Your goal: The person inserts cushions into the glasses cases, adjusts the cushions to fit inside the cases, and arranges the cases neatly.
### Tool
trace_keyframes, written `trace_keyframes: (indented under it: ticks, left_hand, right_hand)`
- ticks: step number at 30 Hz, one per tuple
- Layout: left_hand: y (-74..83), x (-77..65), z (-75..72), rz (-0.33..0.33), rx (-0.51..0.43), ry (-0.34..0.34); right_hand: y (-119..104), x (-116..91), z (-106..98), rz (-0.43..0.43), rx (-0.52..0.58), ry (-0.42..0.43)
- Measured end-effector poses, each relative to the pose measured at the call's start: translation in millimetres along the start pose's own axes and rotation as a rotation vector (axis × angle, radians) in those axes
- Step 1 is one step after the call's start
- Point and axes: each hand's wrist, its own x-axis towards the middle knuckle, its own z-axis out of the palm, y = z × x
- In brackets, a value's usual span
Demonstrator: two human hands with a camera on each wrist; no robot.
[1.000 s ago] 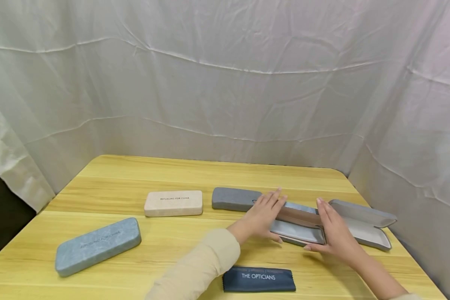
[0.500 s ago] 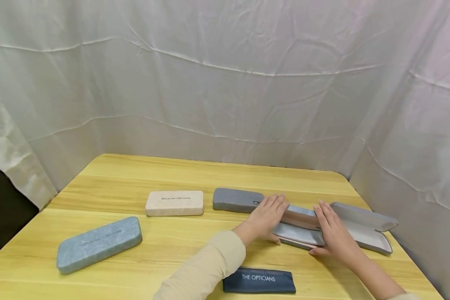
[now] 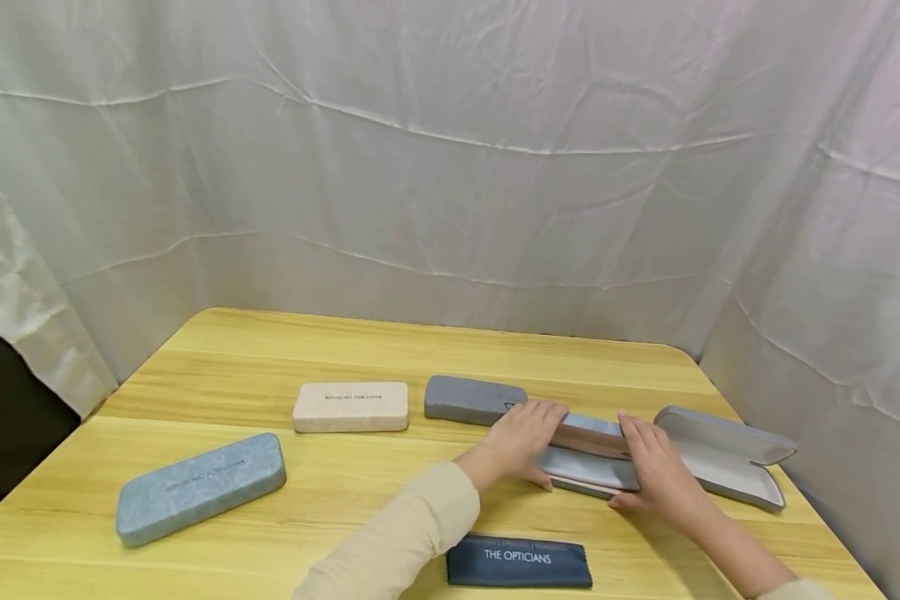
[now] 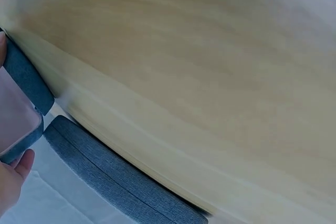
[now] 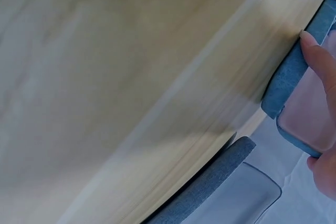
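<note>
An open blue glasses case (image 3: 588, 471) with a pinkish lining lies between my two hands, its lid tipped up at the back. My left hand (image 3: 516, 440) grips the left end, fingers over the lid and thumb by the front edge. At the right end, my right hand (image 3: 662, 471) holds it the same way. The right wrist view shows the thumb (image 5: 315, 56) on the blue front wall (image 5: 286, 85) and a finger at the lid's edge. In the left wrist view, finger and thumb of the left hand (image 4: 13, 177) span the case (image 4: 29, 80).
A closed grey glasses case (image 3: 472, 398) lies just left of the left hand. An open grey case (image 3: 727, 462) lies right of the right hand. Farther left are a beige case (image 3: 351, 408) and a light blue case (image 3: 202, 487). A navy cloth (image 3: 519, 562) lies in front.
My right hand has shifted slightly left together with the right end of the open case. The left hand's fingers have come down a little on the lid. The other items stay put.
</note>
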Motion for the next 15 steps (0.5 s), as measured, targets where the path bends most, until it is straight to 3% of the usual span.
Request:
trace_keyframes:
  ticks: [6,15]
  left_hand:
    - [-1.4,-4.5,0.7,0.012,0.033,0.015]
    - [-2.4,-5.5,2.4,0.012,-0.053,0.021]
  right_hand:
    - [-2.4,2.2,0.2,0.0,0.017,0.001]
    - [-2.6,6.2,-1.2,0.03,0.06,-0.072]
